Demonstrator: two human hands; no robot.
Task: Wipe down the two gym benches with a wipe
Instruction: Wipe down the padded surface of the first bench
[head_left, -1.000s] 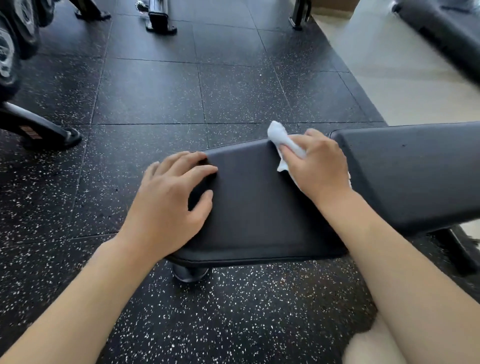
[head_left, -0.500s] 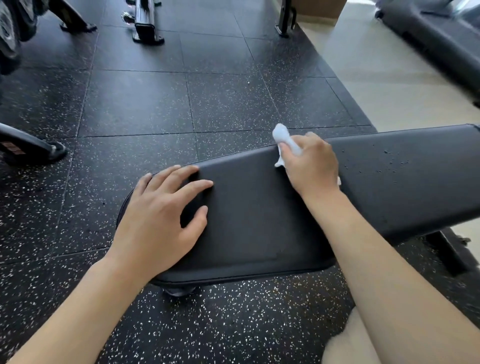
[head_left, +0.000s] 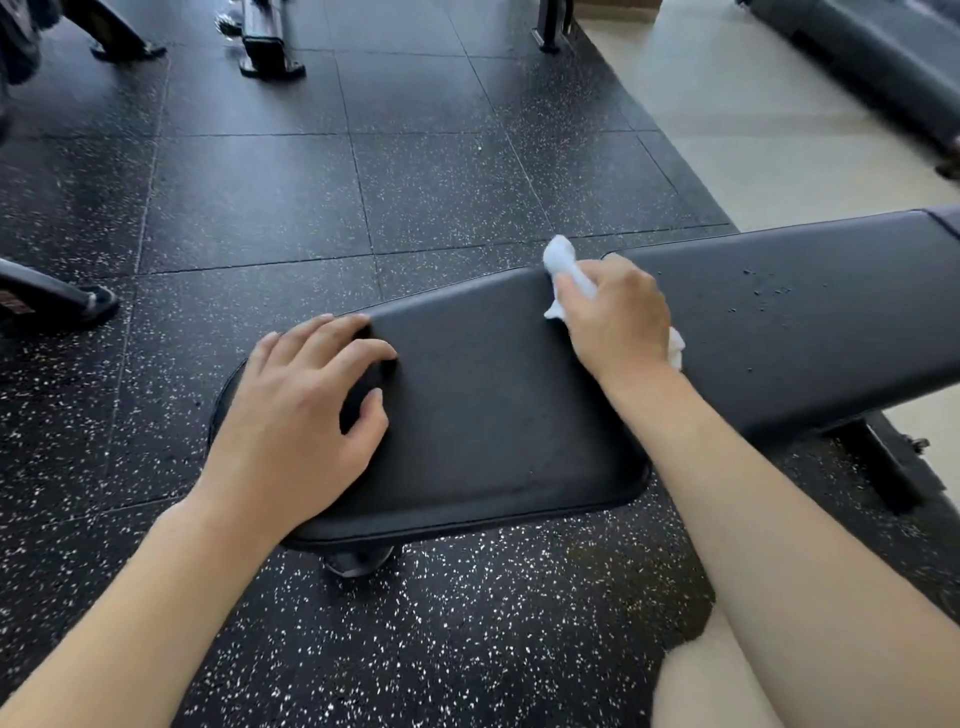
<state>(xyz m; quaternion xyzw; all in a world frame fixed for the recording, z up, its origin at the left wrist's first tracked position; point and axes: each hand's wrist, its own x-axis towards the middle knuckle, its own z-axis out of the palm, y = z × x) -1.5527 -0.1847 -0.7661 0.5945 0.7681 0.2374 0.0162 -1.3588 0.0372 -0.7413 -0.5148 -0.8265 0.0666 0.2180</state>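
A black padded gym bench (head_left: 488, 410) runs from the middle of the view to the right edge, its long back pad (head_left: 810, 322) speckled with small droplets. My right hand (head_left: 618, 317) grips a crumpled white wipe (head_left: 563, 265) and presses it on the bench at the gap between seat pad and back pad. My left hand (head_left: 301, 415) rests flat on the seat pad's left end, fingers spread. A second black bench (head_left: 878, 67) lies at the top right on the pale floor.
Black speckled rubber tiles cover the floor (head_left: 415, 171). Feet of gym machines stand at the left edge (head_left: 57, 301) and along the top (head_left: 270, 52). A pale floor strip (head_left: 753, 140) runs beyond the bench. My knee (head_left: 711, 680) shows at the bottom right.
My right hand has slid the wipe a little rightward along the bench toward the back pad. The view has shifted, showing more of the bench. My left hand stays on the seat pad.
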